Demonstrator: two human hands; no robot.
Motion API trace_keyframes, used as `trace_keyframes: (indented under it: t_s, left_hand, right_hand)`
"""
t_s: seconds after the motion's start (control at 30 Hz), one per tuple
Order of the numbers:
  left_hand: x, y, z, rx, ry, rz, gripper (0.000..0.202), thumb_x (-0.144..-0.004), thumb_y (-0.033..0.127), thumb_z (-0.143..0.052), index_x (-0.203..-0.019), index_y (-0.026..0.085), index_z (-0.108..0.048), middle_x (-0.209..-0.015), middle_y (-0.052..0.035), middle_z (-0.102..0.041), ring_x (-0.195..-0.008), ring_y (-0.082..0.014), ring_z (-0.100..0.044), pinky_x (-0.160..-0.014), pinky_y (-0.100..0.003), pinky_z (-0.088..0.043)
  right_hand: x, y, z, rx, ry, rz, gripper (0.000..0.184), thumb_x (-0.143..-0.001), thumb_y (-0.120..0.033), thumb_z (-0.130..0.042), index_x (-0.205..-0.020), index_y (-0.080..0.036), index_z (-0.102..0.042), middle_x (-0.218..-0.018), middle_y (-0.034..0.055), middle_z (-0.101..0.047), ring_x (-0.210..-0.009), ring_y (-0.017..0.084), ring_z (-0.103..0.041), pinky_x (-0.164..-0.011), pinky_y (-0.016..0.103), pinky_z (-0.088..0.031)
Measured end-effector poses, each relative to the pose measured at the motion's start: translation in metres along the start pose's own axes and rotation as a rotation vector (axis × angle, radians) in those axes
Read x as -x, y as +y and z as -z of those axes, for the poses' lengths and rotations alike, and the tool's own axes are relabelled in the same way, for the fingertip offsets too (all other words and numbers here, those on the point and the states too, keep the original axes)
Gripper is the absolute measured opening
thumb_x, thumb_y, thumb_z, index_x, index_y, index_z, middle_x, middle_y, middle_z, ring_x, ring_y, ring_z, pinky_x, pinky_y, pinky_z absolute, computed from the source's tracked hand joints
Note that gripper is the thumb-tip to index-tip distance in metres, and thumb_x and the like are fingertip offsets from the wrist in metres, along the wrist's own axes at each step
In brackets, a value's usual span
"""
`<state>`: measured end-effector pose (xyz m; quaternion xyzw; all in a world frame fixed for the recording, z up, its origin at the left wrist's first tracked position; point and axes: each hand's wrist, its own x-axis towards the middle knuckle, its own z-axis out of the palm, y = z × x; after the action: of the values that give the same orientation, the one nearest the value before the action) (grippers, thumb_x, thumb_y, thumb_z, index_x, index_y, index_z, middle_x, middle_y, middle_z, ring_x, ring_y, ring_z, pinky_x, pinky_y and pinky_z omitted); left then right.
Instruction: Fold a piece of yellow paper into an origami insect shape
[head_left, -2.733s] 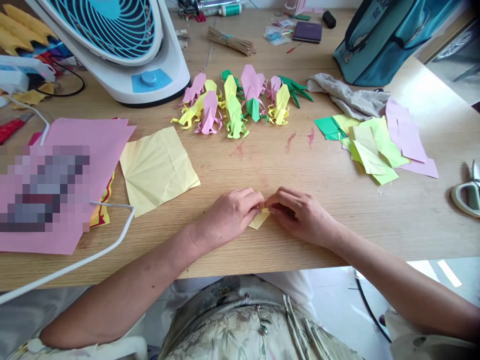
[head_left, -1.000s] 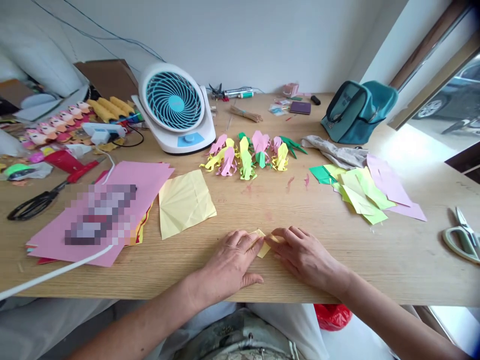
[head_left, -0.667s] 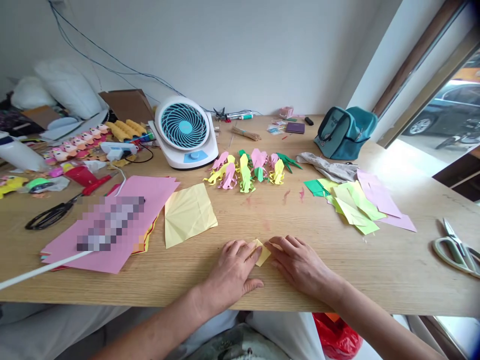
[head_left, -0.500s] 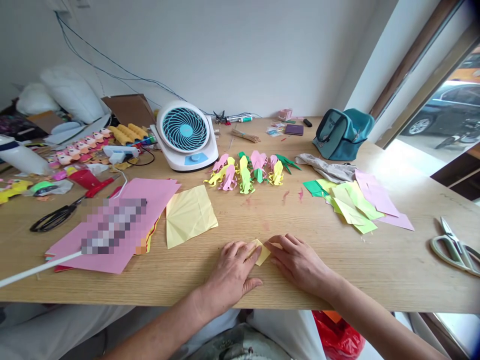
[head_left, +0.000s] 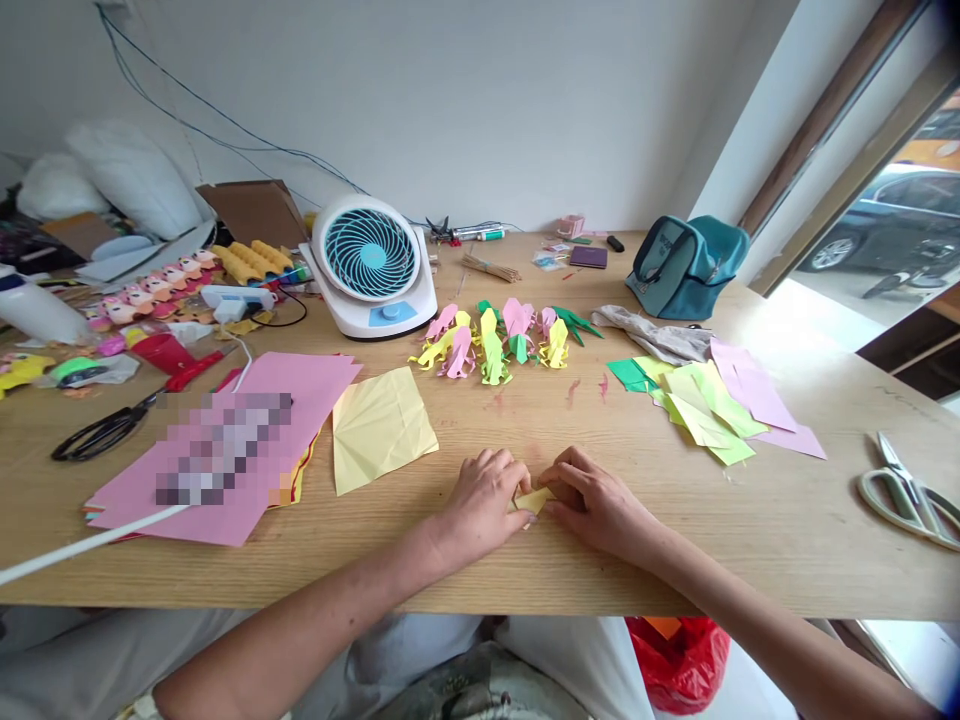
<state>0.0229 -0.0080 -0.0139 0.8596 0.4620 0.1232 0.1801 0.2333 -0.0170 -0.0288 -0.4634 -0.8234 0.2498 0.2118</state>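
Observation:
A small folded piece of yellow paper point(head_left: 533, 501) is held between my two hands, low over the front of the wooden table. My left hand point(head_left: 487, 497) pinches its left end, thumb below and fingers curled above. On the other end, my right hand point(head_left: 592, 500) grips with bent fingers and thumb. Parts of the paper are hidden by the fingers. A creased yellow sheet point(head_left: 382, 430) lies to the left of my hands. Beyond them sit several folded paper figures in pink point(head_left: 517, 318), yellow point(head_left: 555, 345) and green.
Pink paper sheets point(head_left: 300, 400) lie at left beside black-handled scissors point(head_left: 105, 432). A white fan point(head_left: 375, 270) stands behind. Loose green and yellow papers point(head_left: 697, 405), a teal bag point(head_left: 686, 268) and pale-handled scissors point(head_left: 904, 490) are on the right. A red plastic bag point(head_left: 682, 665) hangs below the edge.
My left hand has gone from lying flattened over the paper to pinching it. The paper has turned and lifted slightly, and my right fingers have curled in around its right end.

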Motion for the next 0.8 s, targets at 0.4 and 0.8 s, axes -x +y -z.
trace_keyframes:
  t_s: [0.4, 0.8]
  left_hand:
    - [-0.025, -0.021, -0.003, 0.121, 0.047, -0.059, 0.019, -0.077, 0.024, -0.078, -0.082, 0.02, -0.06, -0.084, 0.0024, -0.061, -0.084, -0.0161, -0.059, -0.073, -0.028, -0.039]
    - [-0.02, -0.027, -0.003, 0.041, 0.139, -0.235, 0.006, -0.089, 0.022, -0.068, -0.086, 0.019, -0.063, -0.087, -0.0007, -0.063, -0.088, -0.0167, -0.059, -0.081, -0.031, -0.04]
  right_hand:
    - [-0.027, 0.011, 0.0, -0.136, 0.0, 0.035, 0.01, -0.089, -0.013, -0.057, -0.086, -0.019, -0.064, -0.086, 0.0011, -0.057, -0.069, 0.01, -0.054, -0.064, 0.023, -0.041]
    - [-0.02, 0.009, 0.003, -0.189, 0.074, 0.074, 0.016, -0.095, -0.02, -0.053, -0.095, -0.02, -0.069, -0.091, 0.0055, -0.064, -0.077, 0.014, -0.061, -0.068, 0.025, -0.047]
